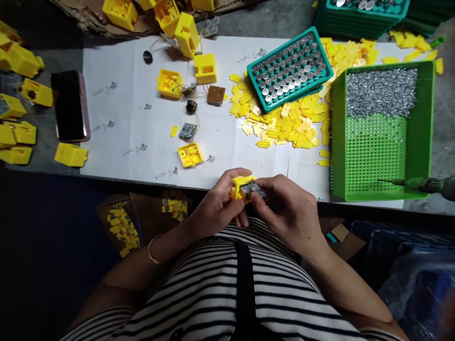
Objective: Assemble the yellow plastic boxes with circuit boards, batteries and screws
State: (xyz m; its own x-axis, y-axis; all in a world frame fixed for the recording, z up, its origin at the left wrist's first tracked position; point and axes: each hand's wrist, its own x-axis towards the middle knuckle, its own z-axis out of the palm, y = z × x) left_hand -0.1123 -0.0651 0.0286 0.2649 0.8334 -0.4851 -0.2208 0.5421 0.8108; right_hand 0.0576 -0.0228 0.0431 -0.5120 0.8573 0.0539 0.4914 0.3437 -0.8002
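Two hands meet at the near table edge, just above a striped shirt; a thin bracelet sits on the left wrist. The left hand is closed around a small yellow housing, thumb on top and fingers curled under. The right hand pinches a grey board between thumb and fingertips, pressed against the housing's open face. The housing is in the air, off the table, right at its front edge.

Judgement: the step looks like seating the board in the housing. To do it well, the left hand grips the shell by its walls without covering the opening. The right hand holds the board by its edges, squares it to the cavity, and presses evenly rather than at one corner. Whether any wires trail from it cannot be told here.

Just beyond on the white paper sheet lie an open housing and a loose board. To the right is an electric screwdriver, tip over the green tray of silver screws. Further out are a heap of yellow tabs and a teal tray of button cells. A phone lies at far left, and more yellow housings sit along the back and left
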